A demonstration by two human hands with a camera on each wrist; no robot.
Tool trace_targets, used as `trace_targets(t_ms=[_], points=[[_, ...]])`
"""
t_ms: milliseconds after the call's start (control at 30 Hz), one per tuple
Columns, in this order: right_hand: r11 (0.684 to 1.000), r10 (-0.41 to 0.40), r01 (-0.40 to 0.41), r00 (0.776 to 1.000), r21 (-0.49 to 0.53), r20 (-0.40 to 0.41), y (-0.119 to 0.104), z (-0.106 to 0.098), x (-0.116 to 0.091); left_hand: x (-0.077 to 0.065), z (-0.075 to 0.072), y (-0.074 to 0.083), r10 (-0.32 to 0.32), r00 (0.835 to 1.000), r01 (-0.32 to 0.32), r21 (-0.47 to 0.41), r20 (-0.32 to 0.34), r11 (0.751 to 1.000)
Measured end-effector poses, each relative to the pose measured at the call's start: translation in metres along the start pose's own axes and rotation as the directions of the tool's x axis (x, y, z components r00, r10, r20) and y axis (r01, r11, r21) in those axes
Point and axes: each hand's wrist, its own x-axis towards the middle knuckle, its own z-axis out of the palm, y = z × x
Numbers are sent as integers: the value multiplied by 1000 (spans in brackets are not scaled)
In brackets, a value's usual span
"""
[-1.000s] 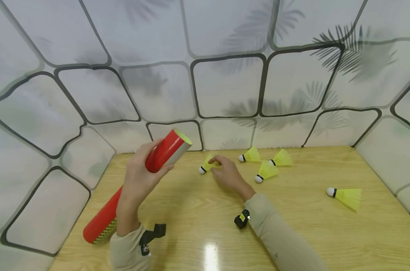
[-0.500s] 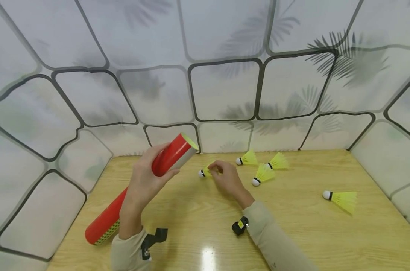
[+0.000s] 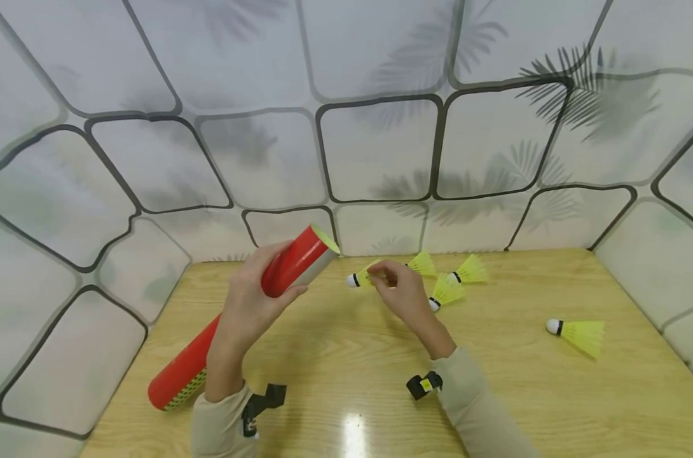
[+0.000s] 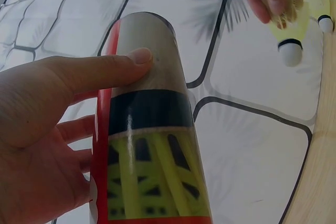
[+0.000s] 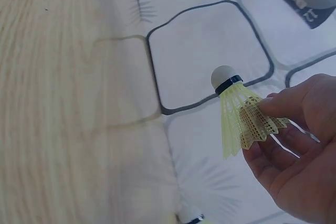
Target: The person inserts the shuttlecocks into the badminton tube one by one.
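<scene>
"What do the left hand's (image 3: 250,298) fingers do?"

"They curl round the upper part of a red tube (image 3: 299,257), thumb along its pale grey side. With twelve o'clock at the far side, the open end points toward two — the lower end reaches to between seven and eight, partly hidden behind the wrist."

"And the right hand (image 3: 406,296)?"

"Thumb and fingers pinch a yellow shuttlecock (image 3: 360,278) by its skirt, the white cork facing about eight o'clock. It is outside the tube, near the open end, roughly at five o'clock from it."

"Is it on the surface (image 3: 335,375)?"

"It looks raised — the right wrist view shows it against the patterned wall (image 5: 210,51)."

"Where are the others?"

"From the right hand, a second shuttlecock (image 3: 423,263) lies at one o'clock, partly covered by the hand. A third shuttlecock (image 3: 472,270) is between two and three, with a fourth shuttlecock (image 3: 448,291) at three, just beside it; whether those touch, nobody can tell. A fifth shuttlecock (image 3: 581,335) rests well apart, between three and four."
</scene>
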Motion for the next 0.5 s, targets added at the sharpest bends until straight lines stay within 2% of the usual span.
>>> trace_targets(t_ms=[267,500], points=[[998,-56,57,998,27,-40,-14,-31,-1,1,7,5,14,1000,-14,-3,28,1000],[996,-64,68,995,51,-75,-28,-51,3,2,11,9,8,999,-8,-10,53,1000]])
